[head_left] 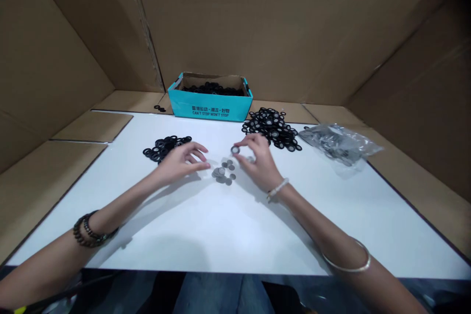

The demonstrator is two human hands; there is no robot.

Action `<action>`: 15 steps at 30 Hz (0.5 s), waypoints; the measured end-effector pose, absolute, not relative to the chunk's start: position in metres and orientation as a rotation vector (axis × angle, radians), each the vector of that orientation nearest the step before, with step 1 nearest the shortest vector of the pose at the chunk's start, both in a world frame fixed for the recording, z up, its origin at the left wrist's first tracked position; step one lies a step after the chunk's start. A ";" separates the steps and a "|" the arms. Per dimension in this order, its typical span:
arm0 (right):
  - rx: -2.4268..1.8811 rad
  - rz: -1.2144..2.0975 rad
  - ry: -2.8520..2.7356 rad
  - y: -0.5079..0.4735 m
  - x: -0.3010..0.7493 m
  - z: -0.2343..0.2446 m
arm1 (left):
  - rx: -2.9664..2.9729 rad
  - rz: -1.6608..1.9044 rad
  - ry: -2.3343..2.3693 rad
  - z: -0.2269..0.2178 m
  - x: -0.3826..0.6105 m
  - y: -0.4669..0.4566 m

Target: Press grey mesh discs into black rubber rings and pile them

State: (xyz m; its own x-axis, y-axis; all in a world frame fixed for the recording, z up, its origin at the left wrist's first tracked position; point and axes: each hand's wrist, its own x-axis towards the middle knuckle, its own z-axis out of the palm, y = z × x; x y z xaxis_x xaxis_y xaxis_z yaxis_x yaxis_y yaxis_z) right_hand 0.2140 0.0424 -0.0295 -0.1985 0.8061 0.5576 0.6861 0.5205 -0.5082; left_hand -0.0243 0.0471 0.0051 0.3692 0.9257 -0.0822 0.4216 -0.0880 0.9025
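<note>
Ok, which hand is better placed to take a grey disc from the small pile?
Left, probably. The left hand is empty, with its fingers open right beside the discs. The right hand has a ring pinched in its fingers.

Black rubber rings (pixel 272 127), teal carton (pixel 209 108), white table (pixel 235 235).

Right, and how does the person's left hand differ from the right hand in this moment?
The right hand pinches a small ring in its fingertips, while the left hand holds nothing, with its fingers loosely spread. The left hand wears a dark bead bracelet at the wrist, while the right hand has a pale bead bracelet. Both hands are over the white table, on either side of the small grey discs.
</note>
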 end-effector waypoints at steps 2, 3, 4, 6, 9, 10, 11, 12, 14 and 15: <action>-1.485 0.054 -1.857 0.060 0.238 -0.035 | 2.106 0.564 1.522 0.015 -0.039 0.058; -1.613 0.008 -1.844 0.067 0.249 -0.039 | 2.230 0.403 1.628 0.018 -0.045 0.063; -1.720 -0.024 -1.839 0.072 0.258 -0.042 | 2.303 0.248 1.708 0.020 -0.051 0.066; -1.853 -0.059 -1.850 0.077 0.267 -0.046 | 2.363 0.037 1.779 0.020 -0.057 0.070; -1.812 -0.128 -1.890 0.072 0.262 -0.044 | 2.379 0.002 1.774 0.015 -0.059 0.072; -1.736 -0.140 -1.927 0.068 0.257 -0.042 | 2.374 0.019 1.764 0.013 -0.058 0.072; -1.640 -0.127 -1.987 0.064 0.250 -0.039 | 2.366 0.032 1.759 0.013 -0.058 0.071; -1.542 -0.088 -2.062 0.059 0.243 -0.036 | 2.362 0.037 1.753 0.012 -0.057 0.071; -1.419 0.048 -2.207 0.050 0.231 -0.031 | 2.377 0.021 1.740 0.013 -0.056 0.071; -1.407 0.091 -2.241 0.046 0.225 -0.030 | 2.390 0.012 1.738 0.013 -0.056 0.070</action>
